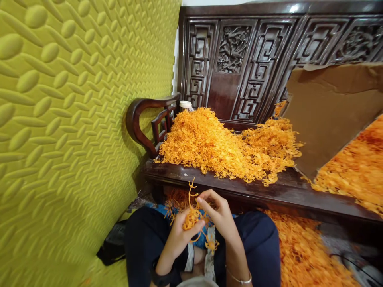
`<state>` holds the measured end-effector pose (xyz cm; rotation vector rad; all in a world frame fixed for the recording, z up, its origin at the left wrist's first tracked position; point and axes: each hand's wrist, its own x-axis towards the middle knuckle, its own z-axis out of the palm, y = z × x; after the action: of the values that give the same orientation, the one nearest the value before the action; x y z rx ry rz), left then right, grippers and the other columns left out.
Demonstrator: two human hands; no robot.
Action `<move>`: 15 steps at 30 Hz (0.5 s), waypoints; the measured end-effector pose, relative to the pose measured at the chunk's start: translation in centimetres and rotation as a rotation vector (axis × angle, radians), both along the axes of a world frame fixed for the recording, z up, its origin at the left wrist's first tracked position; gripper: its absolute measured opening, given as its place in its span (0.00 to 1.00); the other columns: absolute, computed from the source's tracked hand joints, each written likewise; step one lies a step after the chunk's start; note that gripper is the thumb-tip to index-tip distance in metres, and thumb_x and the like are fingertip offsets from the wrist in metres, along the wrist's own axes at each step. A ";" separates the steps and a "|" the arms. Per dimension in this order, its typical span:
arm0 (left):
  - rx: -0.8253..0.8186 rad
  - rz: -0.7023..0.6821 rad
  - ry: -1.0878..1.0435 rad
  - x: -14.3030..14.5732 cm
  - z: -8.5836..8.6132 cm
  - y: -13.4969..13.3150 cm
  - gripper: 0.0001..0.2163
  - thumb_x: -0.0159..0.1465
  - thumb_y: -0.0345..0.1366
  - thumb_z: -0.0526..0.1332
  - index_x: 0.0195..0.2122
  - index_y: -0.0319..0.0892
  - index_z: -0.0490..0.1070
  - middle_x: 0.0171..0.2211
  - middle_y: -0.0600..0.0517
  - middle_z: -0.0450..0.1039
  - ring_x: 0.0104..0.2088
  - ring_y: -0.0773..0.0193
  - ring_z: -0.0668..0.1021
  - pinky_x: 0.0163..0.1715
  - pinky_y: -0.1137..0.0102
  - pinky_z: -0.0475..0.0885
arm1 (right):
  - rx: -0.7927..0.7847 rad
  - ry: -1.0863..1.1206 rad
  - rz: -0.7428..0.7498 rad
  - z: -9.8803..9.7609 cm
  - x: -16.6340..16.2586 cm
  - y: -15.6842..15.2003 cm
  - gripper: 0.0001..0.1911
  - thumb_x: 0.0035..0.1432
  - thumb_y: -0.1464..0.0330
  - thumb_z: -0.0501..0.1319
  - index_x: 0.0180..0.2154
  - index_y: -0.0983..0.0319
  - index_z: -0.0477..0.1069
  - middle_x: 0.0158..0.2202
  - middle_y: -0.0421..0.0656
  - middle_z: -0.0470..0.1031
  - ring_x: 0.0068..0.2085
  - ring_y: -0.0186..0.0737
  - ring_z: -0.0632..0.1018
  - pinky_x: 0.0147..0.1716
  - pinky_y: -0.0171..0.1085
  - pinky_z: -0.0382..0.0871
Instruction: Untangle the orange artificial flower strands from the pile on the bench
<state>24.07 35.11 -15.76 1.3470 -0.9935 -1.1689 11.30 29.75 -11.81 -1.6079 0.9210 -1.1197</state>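
Observation:
My left hand (pixel 179 235) is closed around a small bunch of orange strands (pixel 191 218) held over my lap. My right hand (pixel 218 213) pinches at the top of that bunch with thumb and fingers, and one strand (pixel 191 189) sticks up from it. A big pile of the same orange strands (pixel 218 145) lies on the dark wooden bench seat (pixel 287 191) just in front of my hands. A few strands hang over my knees, which are in dark trousers (pixel 143 239).
The carved bench back (pixel 236 67) rises behind the pile, its curved armrest (pixel 140 119) at the left. A brown cardboard sheet (pixel 329 111) leans at the right beside more strands (pixel 356 167). Strands also cover the floor (pixel 302 255). A yellow padded wall (pixel 66 119) fills the left. A white jar lid (pixel 186 105) shows behind the pile.

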 end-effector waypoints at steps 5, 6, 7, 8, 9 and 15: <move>0.096 0.056 -0.019 -1.9 -0.7 2.3 0.25 0.45 0.47 0.69 0.42 0.38 0.75 0.35 0.48 0.74 0.41 0.54 0.74 0.48 0.65 0.66 | -0.050 -0.189 -0.254 -0.5 -0.8 0.9 0.06 0.52 0.67 0.63 0.28 0.63 0.70 0.25 0.39 0.71 0.27 0.32 0.71 0.27 0.30 0.66; 0.119 0.034 -0.014 -2.3 -0.8 2.9 0.26 0.45 0.47 0.69 0.43 0.38 0.75 0.36 0.47 0.74 0.42 0.53 0.74 0.49 0.65 0.66 | -0.081 -0.230 -0.345 -0.5 -0.9 1.4 0.05 0.52 0.68 0.64 0.27 0.63 0.70 0.25 0.39 0.71 0.27 0.32 0.71 0.27 0.30 0.66; 0.139 0.006 -0.003 -2.5 -0.8 3.3 0.27 0.45 0.48 0.69 0.44 0.38 0.74 0.36 0.47 0.73 0.43 0.53 0.74 0.49 0.65 0.65 | -0.114 -0.263 -0.418 -0.5 -1.0 1.9 0.04 0.52 0.69 0.64 0.28 0.62 0.70 0.26 0.39 0.71 0.28 0.32 0.72 0.28 0.30 0.67; 0.158 -0.027 0.015 -2.7 -0.8 3.8 0.29 0.45 0.49 0.69 0.46 0.38 0.74 0.37 0.47 0.73 0.44 0.53 0.74 0.50 0.65 0.65 | -0.152 -0.295 -0.473 -0.4 -1.1 2.4 0.03 0.52 0.71 0.63 0.28 0.62 0.70 0.27 0.39 0.71 0.29 0.32 0.72 0.29 0.30 0.67; 0.178 -0.059 0.038 -2.8 -0.7 4.0 0.30 0.44 0.49 0.70 0.47 0.39 0.74 0.38 0.47 0.73 0.44 0.53 0.73 0.50 0.66 0.65 | -0.191 -0.328 -0.511 -0.3 -1.1 2.9 0.02 0.53 0.72 0.63 0.29 0.61 0.70 0.28 0.40 0.71 0.30 0.33 0.72 0.30 0.31 0.68; 0.239 -0.202 0.141 -2.7 2.1 5.8 0.30 0.44 0.47 0.72 0.47 0.40 0.74 0.41 0.47 0.71 0.45 0.54 0.72 0.50 0.67 0.66 | -0.368 -0.467 -0.622 0.8 -0.7 4.2 0.05 0.52 0.76 0.63 0.30 0.61 0.71 0.29 0.41 0.71 0.33 0.36 0.73 0.30 0.35 0.67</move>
<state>21.35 40.90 -13.65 1.3495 -0.9247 -1.5542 10.55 33.96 -11.05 -1.2570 0.9534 -2.0949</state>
